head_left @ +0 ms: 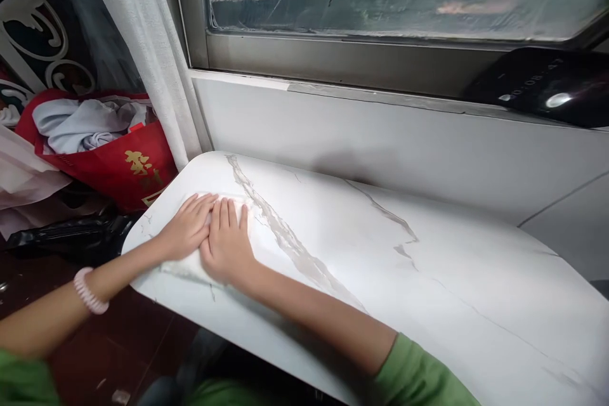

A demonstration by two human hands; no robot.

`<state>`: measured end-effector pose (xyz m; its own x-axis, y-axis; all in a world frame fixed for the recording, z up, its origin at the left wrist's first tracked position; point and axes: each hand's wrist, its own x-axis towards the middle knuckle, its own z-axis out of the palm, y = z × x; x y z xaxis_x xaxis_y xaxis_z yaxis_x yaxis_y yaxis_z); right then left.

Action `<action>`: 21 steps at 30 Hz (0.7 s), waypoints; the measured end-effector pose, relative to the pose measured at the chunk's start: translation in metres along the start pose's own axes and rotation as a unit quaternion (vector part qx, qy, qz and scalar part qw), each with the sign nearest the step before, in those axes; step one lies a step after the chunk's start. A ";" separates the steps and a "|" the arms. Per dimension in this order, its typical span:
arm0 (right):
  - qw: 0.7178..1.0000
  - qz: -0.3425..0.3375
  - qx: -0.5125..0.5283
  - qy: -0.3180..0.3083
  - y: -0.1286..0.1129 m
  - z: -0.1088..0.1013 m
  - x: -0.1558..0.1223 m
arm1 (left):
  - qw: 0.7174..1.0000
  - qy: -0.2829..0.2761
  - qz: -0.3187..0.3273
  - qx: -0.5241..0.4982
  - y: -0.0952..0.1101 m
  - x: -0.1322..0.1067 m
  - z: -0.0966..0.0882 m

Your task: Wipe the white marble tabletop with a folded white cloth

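Observation:
A folded white cloth point(190, 264) lies on the marble-patterned white table point(323, 222), near its rounded left end. My left hand point(188, 226) rests flat on the cloth with its fingers stretched out toward the window. Beside it, my right hand point(228, 238) also presses flat on the cloth, fingers straight and slightly apart. The two hands touch at the thumbs. Much of the cloth is hidden under them. A pale pink coiled band point(90, 290) circles my left wrist.
Behind the table stand a white wall point(266, 127) and a metal-framed window point(356, 57). A dark phone-like device point(542, 85) sits on the sill at right. To the left are a white curtain point(137, 44), a red bag point(114, 168) of clothes and a black plastic bag point(71, 235).

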<state>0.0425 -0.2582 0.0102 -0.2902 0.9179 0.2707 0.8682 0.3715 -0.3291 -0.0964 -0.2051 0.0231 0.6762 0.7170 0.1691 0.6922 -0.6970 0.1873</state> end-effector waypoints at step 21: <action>0.992 0.109 -0.051 0.039 0.072 0.037 0.157 | 0.997 0.032 0.062 0.012 -0.126 0.158 0.012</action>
<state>0.0442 -0.0820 -0.0043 -0.0622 0.9598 0.2738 0.9440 0.1456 -0.2960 -0.0737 -0.0038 0.0142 0.7398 0.6241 0.2515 0.6106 -0.7797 0.1385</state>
